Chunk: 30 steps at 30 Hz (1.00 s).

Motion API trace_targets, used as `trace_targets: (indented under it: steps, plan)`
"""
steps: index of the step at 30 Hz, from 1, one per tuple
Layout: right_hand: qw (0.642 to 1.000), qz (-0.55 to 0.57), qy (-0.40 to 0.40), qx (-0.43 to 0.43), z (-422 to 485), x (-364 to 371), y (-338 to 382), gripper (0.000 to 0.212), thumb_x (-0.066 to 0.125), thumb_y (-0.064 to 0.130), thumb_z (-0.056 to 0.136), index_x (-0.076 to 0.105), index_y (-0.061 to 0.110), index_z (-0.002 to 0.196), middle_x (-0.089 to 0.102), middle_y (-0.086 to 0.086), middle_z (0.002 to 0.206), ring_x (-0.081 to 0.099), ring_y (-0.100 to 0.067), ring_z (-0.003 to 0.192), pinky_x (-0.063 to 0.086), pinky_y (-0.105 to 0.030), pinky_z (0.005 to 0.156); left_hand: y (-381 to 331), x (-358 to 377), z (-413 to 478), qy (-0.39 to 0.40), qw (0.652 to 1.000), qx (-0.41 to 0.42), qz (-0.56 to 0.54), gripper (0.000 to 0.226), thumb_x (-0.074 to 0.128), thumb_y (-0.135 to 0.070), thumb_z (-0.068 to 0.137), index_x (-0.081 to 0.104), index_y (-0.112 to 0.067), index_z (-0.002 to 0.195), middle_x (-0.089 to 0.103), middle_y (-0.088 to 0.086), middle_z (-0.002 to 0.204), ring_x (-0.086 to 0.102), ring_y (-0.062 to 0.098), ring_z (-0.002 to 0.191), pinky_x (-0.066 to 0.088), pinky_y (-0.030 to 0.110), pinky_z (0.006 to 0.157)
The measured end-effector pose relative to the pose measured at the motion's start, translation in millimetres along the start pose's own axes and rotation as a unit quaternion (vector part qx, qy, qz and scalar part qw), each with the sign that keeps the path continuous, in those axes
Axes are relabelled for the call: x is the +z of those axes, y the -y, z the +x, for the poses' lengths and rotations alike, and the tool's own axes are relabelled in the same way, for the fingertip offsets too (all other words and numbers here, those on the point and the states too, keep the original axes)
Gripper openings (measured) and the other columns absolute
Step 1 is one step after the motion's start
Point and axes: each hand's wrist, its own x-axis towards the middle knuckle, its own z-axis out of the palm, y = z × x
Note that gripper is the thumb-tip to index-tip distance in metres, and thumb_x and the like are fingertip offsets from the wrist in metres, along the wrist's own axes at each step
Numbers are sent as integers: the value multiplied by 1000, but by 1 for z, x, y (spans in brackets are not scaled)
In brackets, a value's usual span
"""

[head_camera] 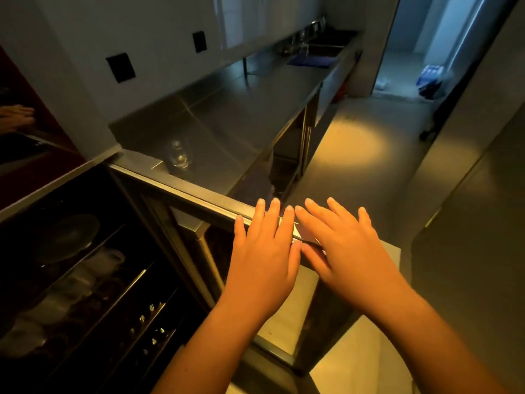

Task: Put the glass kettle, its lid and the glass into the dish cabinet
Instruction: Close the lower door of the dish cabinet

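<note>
My left hand [262, 251] and my right hand [343, 240] lie side by side with straight fingers over the top edge of the dish cabinet's open glass door [199, 194]. Neither hand holds anything. A clear glass object [179, 156] stands on the steel counter [227, 115] just beyond the door; in the dim light I cannot tell if it is the kettle or the glass. The open dish cabinet [85, 265] at lower left shows wire racks with a glass lid or plate [68, 237] and pale cups. The kettle lid cannot be made out with certainty.
The long steel counter runs away to a sink [324, 49] with a blue cloth [309, 61] at the far end. A lit patch of floor [346, 140] lies to the right, and a tall steel surface [468, 194] bounds the right side. A doorway opens at the back right.
</note>
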Motion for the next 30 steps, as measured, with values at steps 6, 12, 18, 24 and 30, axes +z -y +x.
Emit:
trace_targets:
  steps: [6,12,18,24,30]
  plan:
    - [993,19,112,38,-16,-11,-33,59,19,55,93,1,37,146,2,12,156,-2,-17,144,0,-44,114,-28,7,4,11,1000,12,23,45,50,-36,77,66,-13,113,65,12,117,61,34,108,45,58,80]
    - [986,88,130,47,-27,-7,-42,55,14,56,94,13,37,146,13,11,155,10,-14,143,3,-43,114,-44,8,-2,19,999,-1,36,46,51,-36,76,66,-11,112,65,14,116,61,36,106,45,59,79]
    - [989,97,107,35,-39,-3,-37,59,11,55,90,18,36,145,18,8,154,18,-13,140,7,-43,114,-48,-1,-20,29,998,-19,49,47,52,-37,77,65,-10,113,64,14,118,61,37,107,41,60,81]
    - [990,75,122,14,-59,-6,-18,55,25,51,95,11,36,146,10,4,156,14,-18,141,10,-44,114,-49,-22,-59,11,995,-84,44,55,24,-41,98,11,-23,148,6,2,157,2,22,144,2,44,112]
    - [988,77,125,-43,-81,-9,4,57,27,51,94,11,34,146,8,-2,156,16,-24,140,20,-43,112,-52,-37,-104,-38,990,-132,-17,51,36,-34,97,30,-16,144,24,8,152,12,27,142,3,47,109]
